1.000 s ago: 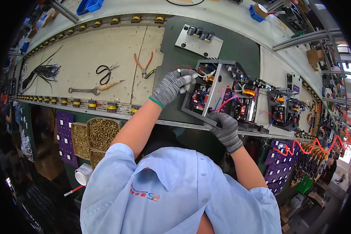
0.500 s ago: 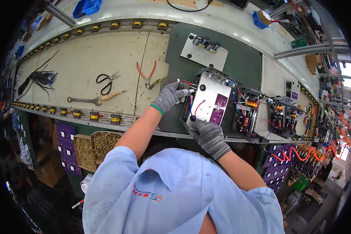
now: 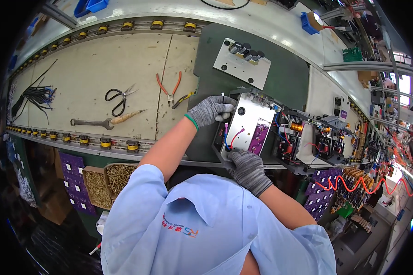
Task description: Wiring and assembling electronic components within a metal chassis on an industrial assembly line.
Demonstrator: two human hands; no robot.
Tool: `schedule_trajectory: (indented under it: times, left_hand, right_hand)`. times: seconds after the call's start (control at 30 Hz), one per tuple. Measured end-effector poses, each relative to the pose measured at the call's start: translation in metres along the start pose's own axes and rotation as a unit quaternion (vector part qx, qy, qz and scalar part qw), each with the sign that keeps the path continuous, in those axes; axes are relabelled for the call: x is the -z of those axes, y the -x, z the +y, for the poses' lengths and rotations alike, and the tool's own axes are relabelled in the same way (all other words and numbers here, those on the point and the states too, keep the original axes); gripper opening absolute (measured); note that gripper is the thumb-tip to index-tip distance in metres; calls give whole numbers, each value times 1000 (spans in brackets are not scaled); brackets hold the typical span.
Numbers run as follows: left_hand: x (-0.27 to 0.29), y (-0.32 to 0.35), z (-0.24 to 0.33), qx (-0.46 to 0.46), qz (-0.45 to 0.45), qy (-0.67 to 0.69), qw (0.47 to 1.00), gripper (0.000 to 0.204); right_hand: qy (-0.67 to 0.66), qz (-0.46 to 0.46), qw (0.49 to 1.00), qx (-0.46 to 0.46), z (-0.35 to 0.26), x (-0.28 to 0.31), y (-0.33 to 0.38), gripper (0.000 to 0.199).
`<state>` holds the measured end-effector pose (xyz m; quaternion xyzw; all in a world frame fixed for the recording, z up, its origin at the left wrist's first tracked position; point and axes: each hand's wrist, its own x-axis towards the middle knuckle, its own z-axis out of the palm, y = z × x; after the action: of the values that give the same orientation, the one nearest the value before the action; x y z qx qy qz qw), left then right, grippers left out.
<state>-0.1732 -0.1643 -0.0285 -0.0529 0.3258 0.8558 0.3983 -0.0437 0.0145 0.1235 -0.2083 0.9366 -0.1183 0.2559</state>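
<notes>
In front of me is an open metal electronics chassis point(image 3: 219, 147) with a silver plate point(image 3: 244, 120) over it. A purple circuit board point(image 3: 259, 137) shows in the plate's cutout, and a red wire and a blue wire with end terminals rise at its near left corner. My left hand point(image 3: 211, 111), in a grey knit glove, is at the chassis's far left side, fingers closed on a wire; a white connector point(image 3: 223, 95) sticks up above them. With its thumb and fingers closed on the near edge, my gloved right hand point(image 3: 248, 172) holds the chassis.
Beyond lies another silver plate point(image 3: 243, 63) with black cylindrical parts. More open chassis units point(image 3: 289, 137) stand to the right. Leftward are red-handled pliers point(image 3: 170, 91), black scissors point(image 3: 118, 98), a wrench point(image 3: 92, 122), an awl point(image 3: 127, 116), a cable bundle point(image 3: 36, 97) and boxes of brass fasteners point(image 3: 119, 178).
My left hand has shifted right, closer in against the chassis; the red wires that showed by its fingertips are now mostly hidden. My right hand stays at the near edge. The whole view has shifted slightly.
</notes>
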Motion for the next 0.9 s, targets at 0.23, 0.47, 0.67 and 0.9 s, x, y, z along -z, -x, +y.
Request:
schedule_trajectory:
  times: [0.23,0.47,0.67,0.9]
  left_hand:
    - [-4,-15,-1,18,-13,-72,997,28]
    - [-5,-4,-5,0,-20,-20,1000,29]
    - [-7,-13,-2,4,-27,-32,999,30]
    - [-10,-19,1,-21,-28,-117,992,25]
  right_hand:
    - [-11,15,1000,6,2,-4,1,26]
    - [-13,3,1000,-2,2,-3,1,28]
    - [-15,20,1000,3,2,-4,2,29]
    - [-17,21,1000,8,5,-9,2,30]
